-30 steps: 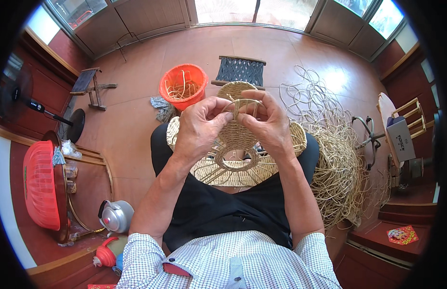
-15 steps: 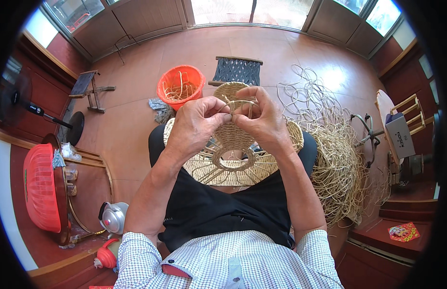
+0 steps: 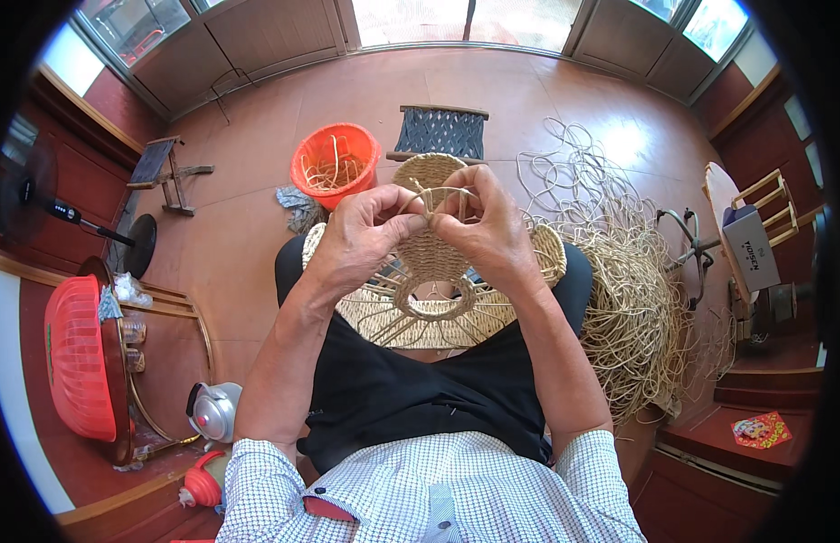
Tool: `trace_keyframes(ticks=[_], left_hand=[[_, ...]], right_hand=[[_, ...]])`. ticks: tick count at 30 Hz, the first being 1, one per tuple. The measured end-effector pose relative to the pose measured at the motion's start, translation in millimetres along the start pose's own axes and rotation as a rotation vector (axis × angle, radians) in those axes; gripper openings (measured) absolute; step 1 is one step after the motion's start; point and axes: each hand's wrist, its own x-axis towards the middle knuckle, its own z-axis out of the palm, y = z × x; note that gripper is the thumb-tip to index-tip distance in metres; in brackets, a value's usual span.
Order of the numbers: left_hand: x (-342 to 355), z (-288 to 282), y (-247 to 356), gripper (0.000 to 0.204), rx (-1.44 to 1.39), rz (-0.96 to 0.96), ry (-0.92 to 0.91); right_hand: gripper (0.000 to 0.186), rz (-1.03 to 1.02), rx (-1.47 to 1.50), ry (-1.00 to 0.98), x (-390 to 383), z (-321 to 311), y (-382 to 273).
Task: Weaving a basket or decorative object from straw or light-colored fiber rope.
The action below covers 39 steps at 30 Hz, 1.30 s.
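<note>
A woven straw piece [image 3: 429,258] rests across my lap, with a braided ring [image 3: 435,316] at its near side and thin straw-coloured ribs spreading from it. Over its far part, both hands meet thumb to thumb. My left hand [image 3: 355,242] is closed in a pinch on a thin straw cord [image 3: 442,190]. My right hand [image 3: 492,237] pinches the same cord from the other side, its index finger bent. A small loop of cord arches above the thumbs. Whether it is joined to the weave is hidden behind the fingers.
A large heap of straw cord [image 3: 632,330] lies on the floor at my right. Ahead stand an orange bucket [image 3: 371,156] with strands inside and a low webbed stool [image 3: 441,133]. On my left are a fan [image 3: 141,246], a red plastic basket [image 3: 76,357] and a kettle [image 3: 215,412].
My right fingers have curled in and lowered a little. The cord loop shows more plainly between the hands. The whole view has shifted slightly.
</note>
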Motion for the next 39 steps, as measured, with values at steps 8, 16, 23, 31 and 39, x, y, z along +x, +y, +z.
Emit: trace_keyframes(ticks=[8,16,23,31,39], left_hand=[[1,3,0,0.016,0.089,0.041,0.024],[-1,4,0,0.016,0.089,0.021,0.067],[0,4,1,0.015,0.096,0.021,0.068],[-1,1,0,0.023,0.002,-0.004,0.011],[3,11,-2,0.026,-0.008,0.073,-0.023]], right_hand=[[0.033,0.006,0.113,0.023,-3,-1,-1],[0.036,0.052,0.041,0.052,-1,1,-7],[0.033,0.057,0.066,0.05,1,2,-7],[0.021,0.017,-0.064,0.042,-1,1,-6],[0.023,0.017,-0.131,0.053,4,5,-5]])
